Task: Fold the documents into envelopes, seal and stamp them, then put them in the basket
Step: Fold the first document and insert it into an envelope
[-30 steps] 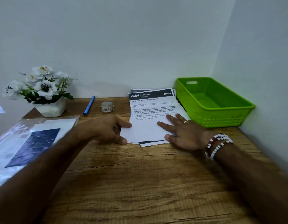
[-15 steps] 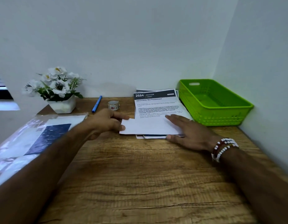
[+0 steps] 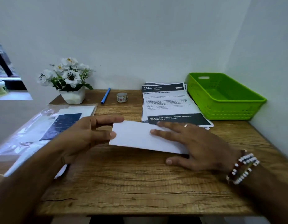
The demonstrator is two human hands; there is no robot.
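Note:
A folded white document (image 3: 136, 136) is held just above the wooden table (image 3: 140, 183), in front of the paper stack. My left hand (image 3: 90, 135) pinches its left edge between thumb and fingers. My right hand (image 3: 193, 143) grips its right end, fingers on top and thumb below. Behind it lies the stack of printed documents (image 3: 166, 102), headed "2684". The green basket (image 3: 224, 96) stands at the back right, nothing visible inside it.
A clear plastic sleeve with white envelopes and a dark blue sheet (image 3: 48, 126) lies at the left. At the back are a potted white flower (image 3: 69, 81), a blue pen (image 3: 105, 95) and a small tape roll (image 3: 122, 97). Walls close the back and right.
The sheet that lay on the stack is now folded into a narrow strip and has come off the stack toward me, held in both hands. The camera has tilted down and left.

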